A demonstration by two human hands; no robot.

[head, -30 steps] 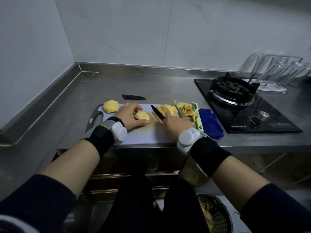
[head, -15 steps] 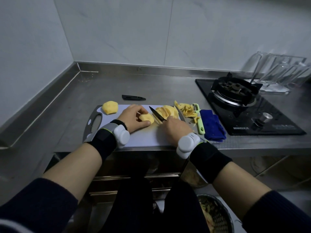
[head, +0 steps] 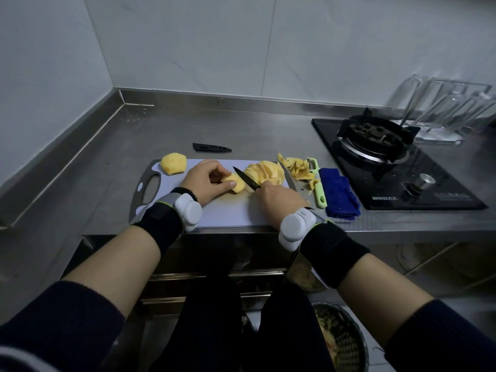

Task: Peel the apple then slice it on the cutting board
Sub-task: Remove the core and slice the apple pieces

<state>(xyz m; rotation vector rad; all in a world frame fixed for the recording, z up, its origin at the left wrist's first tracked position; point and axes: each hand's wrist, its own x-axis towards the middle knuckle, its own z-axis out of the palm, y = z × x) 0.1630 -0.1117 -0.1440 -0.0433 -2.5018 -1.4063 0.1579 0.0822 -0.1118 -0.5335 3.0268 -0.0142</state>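
On cutting board (head: 228,216) | left hand (head: 206,182) fingers pinning apple piece (head: 236,182) | right hand (head: 279,201) fingers gripping knife (head: 245,179) | near edge bare

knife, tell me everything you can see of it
The knife is small, with a dark, pointed blade. Its handle is hidden inside the right hand, which is closed around it. The blade slants up and left from that hand, tip away from the person, over the cutting board. It sits between the apple piece under the left hand and the slices, close against the piece.
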